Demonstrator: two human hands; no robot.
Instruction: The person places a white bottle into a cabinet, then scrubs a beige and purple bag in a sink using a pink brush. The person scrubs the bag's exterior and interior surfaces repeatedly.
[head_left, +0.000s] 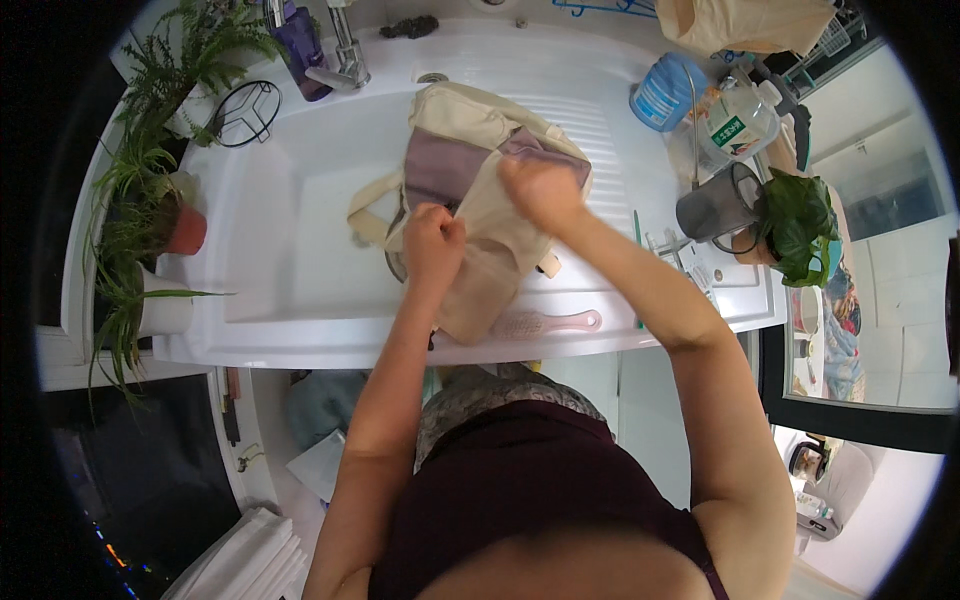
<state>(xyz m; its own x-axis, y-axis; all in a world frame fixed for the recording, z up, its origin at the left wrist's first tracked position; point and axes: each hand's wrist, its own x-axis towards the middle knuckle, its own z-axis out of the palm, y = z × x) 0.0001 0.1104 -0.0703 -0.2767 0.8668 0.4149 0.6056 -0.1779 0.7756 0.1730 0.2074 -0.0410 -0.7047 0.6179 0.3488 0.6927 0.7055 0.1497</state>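
A cream and mauve fabric backpack (446, 161) lies across the white washing sink (259, 202), partly over its basin and partly on its ribbed washboard (577, 116). One cream strap (367, 214) loops out over the basin. My left hand (435, 244) is closed on the bag's fabric near the middle, by the lower edge of a mauve panel. Blurred by motion, my right hand (544, 195) is curled over the bag beside a bunched mauve fold. Its fingertips are hidden, so I cannot tell what they hold.
A pink brush (574, 321) lies at the sink's front rim. Potted plants (184, 225) line the left, near a chrome faucet (349, 64) and purple bottle (304, 56). Right stand a blue plastic container (667, 90), a clear jug (739, 124), a grey pitcher (718, 202) and a leafy plant (799, 225).
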